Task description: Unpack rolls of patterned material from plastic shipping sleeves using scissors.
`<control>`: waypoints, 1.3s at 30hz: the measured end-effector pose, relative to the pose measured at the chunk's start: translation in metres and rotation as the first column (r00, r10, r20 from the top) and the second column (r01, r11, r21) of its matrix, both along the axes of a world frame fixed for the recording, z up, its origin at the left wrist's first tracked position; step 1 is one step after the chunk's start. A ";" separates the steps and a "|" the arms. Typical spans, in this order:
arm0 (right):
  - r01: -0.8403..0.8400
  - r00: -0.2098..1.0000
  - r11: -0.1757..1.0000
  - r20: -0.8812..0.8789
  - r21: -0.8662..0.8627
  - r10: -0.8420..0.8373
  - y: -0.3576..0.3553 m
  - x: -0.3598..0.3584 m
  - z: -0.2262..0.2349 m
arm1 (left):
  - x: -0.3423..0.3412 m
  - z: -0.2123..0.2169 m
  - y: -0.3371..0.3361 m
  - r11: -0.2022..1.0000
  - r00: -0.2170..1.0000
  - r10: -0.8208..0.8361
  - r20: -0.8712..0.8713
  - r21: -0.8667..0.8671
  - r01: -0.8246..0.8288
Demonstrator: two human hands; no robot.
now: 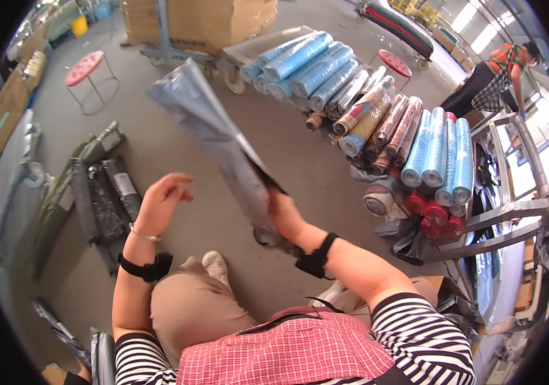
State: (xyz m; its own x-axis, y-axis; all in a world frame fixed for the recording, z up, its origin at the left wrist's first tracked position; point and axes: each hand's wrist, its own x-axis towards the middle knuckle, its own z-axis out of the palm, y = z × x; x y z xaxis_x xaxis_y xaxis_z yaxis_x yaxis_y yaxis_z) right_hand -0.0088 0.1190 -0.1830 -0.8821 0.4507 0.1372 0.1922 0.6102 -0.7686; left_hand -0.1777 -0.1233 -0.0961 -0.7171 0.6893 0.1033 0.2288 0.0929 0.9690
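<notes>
The grey plastic bag (213,131) is suspended over the floor (188,221), ahead of the person. The right hand (282,215) is partly covered at the bag's lower part; its fingers are hidden, so grip cannot be determined. The left hand (164,200) is held empty, fingers loosely bent, apart from the bag. Blue rolls (436,147) are laid side by side at right.

Pink stool (85,68) left of cardboard box (210,22), yellow bucket (79,26) beyond.

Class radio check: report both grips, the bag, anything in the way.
Left grip free, raised. Right grip at bag, partly hidden. Bag aslant. Nothing visibly in the way.
</notes>
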 end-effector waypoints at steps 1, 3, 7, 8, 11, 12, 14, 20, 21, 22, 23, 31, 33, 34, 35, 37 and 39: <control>0.010 0.992 0.999 -0.127 0.032 -0.006 -0.001 0.009 0.025 | 0.011 0.037 0.001 1.000 0.997 -0.016 -0.074 -0.005 0.015; 0.050 0.974 0.997 -0.225 0.060 -0.036 0.000 0.038 0.073 | 0.040 0.111 0.006 0.996 0.972 -0.085 -0.221 0.021 0.092; 0.115 0.923 0.992 -0.364 -0.061 -0.129 -0.002 0.086 0.140 | 0.122 0.218 0.030 0.954 0.868 -0.196 -0.456 0.115 0.276; 0.091 0.889 0.986 -0.436 -0.138 -0.143 0.000 0.099 0.150 | 0.144 0.233 0.036 0.940 0.846 -0.223 -0.484 0.125 0.319; -0.199 0.742 0.871 -0.650 -0.449 -0.166 0.012 0.126 0.178 | 0.203 0.253 0.055 0.899 0.748 -0.334 -0.574 0.043 0.435; -0.326 0.684 0.781 -0.703 -0.533 -0.195 0.017 0.134 0.186 | 0.218 0.254 0.060 0.886 0.710 -0.373 -0.597 -0.004 0.463; -0.554 0.631 0.587 -0.758 -0.591 -0.167 0.038 0.171 0.202 | 0.241 0.247 0.073 0.855 0.630 -0.446 -0.636 -0.095 0.510; -0.534 0.396 0.614 -0.814 -0.581 -0.426 0.068 0.201 0.198 | 0.271 0.201 0.104 0.794 0.528 -0.588 -0.612 -0.312 0.522; -0.204 0.422 0.827 -0.809 -0.525 -0.410 0.072 0.194 0.192 | 0.270 0.194 0.105 0.761 0.552 -0.645 -0.529 -0.374 0.530; 0.038 0.444 0.888 -0.788 -0.458 -0.426 0.076 0.188 0.185 | 0.271 0.186 0.108 0.779 0.524 -0.607 -0.598 -0.316 0.542; 0.145 0.475 0.895 -0.763 -0.422 -0.437 0.080 0.184 0.179 | 0.271 0.179 0.111 0.795 0.494 -0.566 -0.660 -0.277 0.539; 0.302 0.740 0.909 -0.530 -0.288 -0.414 0.063 0.158 0.157 | 0.261 0.127 0.143 0.922 0.112 -0.287 -0.951 -0.243 0.301; 0.312 0.749 0.929 -0.550 -0.199 -0.369 0.059 0.154 0.159 | 0.252 0.120 0.148 0.967 0.118 -0.186 -0.975 -0.161 0.198; 0.318 0.762 0.928 -0.531 -0.192 -0.371 0.058 0.155 0.160 | 0.247 0.117 0.149 0.972 0.163 -0.206 -0.965 -0.183 0.147; 0.326 0.791 0.922 -0.474 -0.209 -0.387 0.059 0.154 0.161 | 0.241 0.116 0.150 0.974 0.207 -0.222 -0.953 -0.206 0.096; 0.337 0.755 0.917 -0.521 -0.214 -0.399 0.059 0.151 0.162 | 0.230 0.114 0.151 0.961 0.253 -0.275 -0.928 -0.274 0.040; 0.340 0.796 0.909 -0.441 -0.243 -0.415 0.060 0.147 0.160 | 0.222 0.113 0.151 0.923 0.283 -0.381 -0.880 -0.382 0.057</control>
State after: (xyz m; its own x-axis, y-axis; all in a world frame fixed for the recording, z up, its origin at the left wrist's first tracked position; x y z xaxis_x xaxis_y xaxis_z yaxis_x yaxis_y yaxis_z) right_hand 0.1384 0.1792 -0.0225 -0.4801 0.7820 0.3974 -0.0252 0.4406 -0.8974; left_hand 0.0441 0.0281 0.0169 -0.0649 0.9154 0.3972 0.9978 0.0547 0.0369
